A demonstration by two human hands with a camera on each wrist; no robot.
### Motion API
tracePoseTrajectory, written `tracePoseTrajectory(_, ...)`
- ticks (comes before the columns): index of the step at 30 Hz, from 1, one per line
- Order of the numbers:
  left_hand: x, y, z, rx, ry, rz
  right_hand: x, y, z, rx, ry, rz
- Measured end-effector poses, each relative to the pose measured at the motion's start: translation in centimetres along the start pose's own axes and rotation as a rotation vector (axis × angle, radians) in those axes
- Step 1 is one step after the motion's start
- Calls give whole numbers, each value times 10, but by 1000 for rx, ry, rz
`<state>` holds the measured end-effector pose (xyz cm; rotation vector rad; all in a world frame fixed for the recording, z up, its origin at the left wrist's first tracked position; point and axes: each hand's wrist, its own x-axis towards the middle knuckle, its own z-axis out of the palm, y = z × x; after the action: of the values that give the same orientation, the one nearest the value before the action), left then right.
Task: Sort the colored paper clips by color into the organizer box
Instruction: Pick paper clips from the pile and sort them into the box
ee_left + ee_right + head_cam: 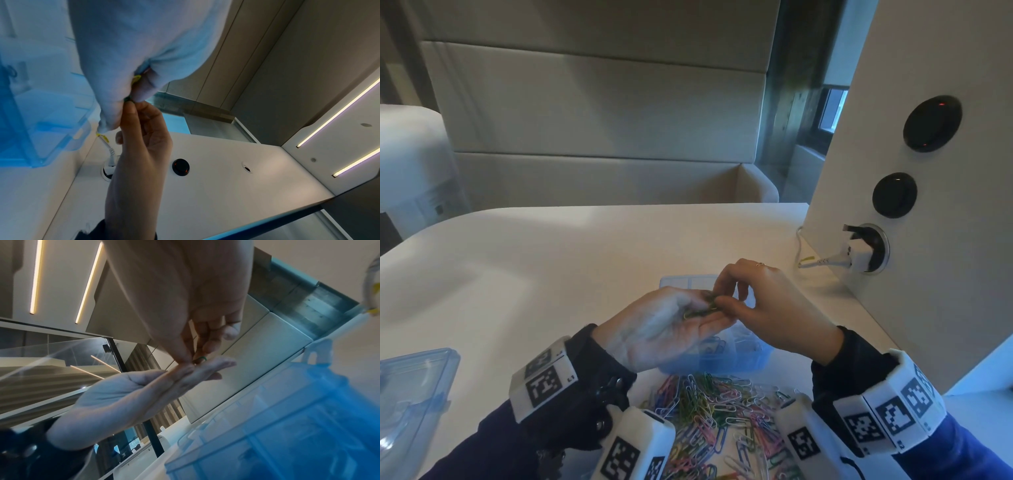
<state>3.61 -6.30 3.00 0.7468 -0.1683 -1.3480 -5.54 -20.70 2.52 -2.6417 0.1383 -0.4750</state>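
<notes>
Over the blue translucent organizer box [726, 361] my left hand [688, 320] lies palm up with its fingers fairly straight, and a few green and yellow paper clips [702, 306] rest on them. My right hand [720, 302] reaches in from the right, and its thumb and forefinger pinch a green clip [202, 358] at the left fingers. In the left wrist view the green clip [127, 98] shows at the pinch, with a yellow clip [136, 79] behind it. A mixed pile of colored clips [722, 411] lies on the table between my wrists. What is in the box's compartments is mostly hidden.
The box's clear blue lid [410, 394] lies at the near left table edge. A white partition [893, 154] with round sockets stands at the right. A white plug [859, 255] and its cable [822, 262] stick out of it toward the box. A padded bench lies beyond the table.
</notes>
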Motion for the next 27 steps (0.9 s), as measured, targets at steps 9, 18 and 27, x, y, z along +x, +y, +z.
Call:
tracePoseTrajectory(9, 0, 5, -8, 104, -19, -47, -1, 3, -5, 64, -138, -84)
tracePoseTrajectory(18, 3, 3, -7, 150, 103, 10, 0, 5, -2, 48, -58, -38)
tracePoseTrajectory(27, 5, 3, -9, 65, 166, 75, 2, 4, 1, 62, 56, -37)
